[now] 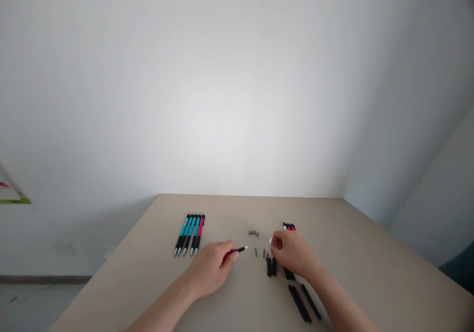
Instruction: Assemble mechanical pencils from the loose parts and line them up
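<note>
My left hand (213, 268) is closed around a red and black pen (237, 251), its thin pale tip pointing right. To the right, my right hand (292, 250) is pinched, with a small whitish bit at its fingertips that is too small to make out. Between the hands lie small dark springs (256, 252) and, farther back, several small metal tips (254, 233). Short black grips (271, 267) rest just left of my right hand. Red and white pen barrels (289, 226) show partly behind that hand.
Several teal pens and a red one (189, 234) lie side by side at the left of the beige table (229, 307). Long black tubes (299, 303) lie near the right forearm. A white wall (237, 100) stands behind the table.
</note>
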### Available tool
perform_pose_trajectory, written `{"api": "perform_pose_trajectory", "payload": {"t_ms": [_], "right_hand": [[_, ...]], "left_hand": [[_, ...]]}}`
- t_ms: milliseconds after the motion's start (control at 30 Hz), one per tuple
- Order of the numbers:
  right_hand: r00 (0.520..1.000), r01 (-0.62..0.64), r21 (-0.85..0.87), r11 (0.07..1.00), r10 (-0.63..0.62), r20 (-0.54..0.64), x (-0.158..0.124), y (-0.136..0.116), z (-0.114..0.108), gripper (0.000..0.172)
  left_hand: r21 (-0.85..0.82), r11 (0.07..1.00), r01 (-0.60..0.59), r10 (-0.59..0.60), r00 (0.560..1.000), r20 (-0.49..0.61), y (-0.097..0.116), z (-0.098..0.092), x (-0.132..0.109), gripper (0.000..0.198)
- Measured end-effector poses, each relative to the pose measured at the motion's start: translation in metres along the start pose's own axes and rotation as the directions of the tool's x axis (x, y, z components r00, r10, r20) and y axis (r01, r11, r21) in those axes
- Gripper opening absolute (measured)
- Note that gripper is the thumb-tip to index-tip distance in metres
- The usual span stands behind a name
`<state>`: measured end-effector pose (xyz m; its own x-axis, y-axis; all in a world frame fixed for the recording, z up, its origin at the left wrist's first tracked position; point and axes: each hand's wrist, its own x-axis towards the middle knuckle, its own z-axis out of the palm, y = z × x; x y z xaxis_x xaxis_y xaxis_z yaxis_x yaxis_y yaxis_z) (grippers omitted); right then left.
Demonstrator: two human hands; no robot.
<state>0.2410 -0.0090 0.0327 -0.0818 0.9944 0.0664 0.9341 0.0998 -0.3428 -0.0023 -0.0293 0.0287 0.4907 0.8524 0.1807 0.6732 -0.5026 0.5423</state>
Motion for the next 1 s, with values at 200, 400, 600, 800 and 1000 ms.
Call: {"api": "perform_pose_trajectory", "payload": {"t_ms": [200,400,600,800,1000], "right_hand": [[0.995,0.038,-0.076,0.996,-0.031,0.095,-0.008,-0.001,-0.007,0.013],[0.984,0.043,-0.127,0.991,-0.02,0.178,-0.016,-0.004,-0.016,0.022],[0.981,0.053,-0.133,0.99,-0.027,0.192,-0.014,-0.007,-0.018,0.022],[0.977,0.134,0.0,0.991,-0.132,0.17,-0.016,-0.009,-0.016,0.013],[0.941,0.321,0.145,0.936,-0.332,0.061,-0.018,-0.013,-0.023,0.021]], "left_hand": [[0.009,1.0,0.002,-0.002,1.0,0.018,-0.001,0.001,0.001,0.027],[0.014,1.0,0.011,-0.011,1.0,0.026,0.0,0.0,0.0,0.029],[0.031,0.999,0.012,-0.013,0.999,0.037,0.0,0.001,0.0,0.031],[0.025,1.0,0.009,-0.01,0.999,0.034,0.0,0.001,0.0,0.03],[0.018,1.0,-0.008,0.007,1.0,0.026,0.0,0.001,0.0,0.028]]}}
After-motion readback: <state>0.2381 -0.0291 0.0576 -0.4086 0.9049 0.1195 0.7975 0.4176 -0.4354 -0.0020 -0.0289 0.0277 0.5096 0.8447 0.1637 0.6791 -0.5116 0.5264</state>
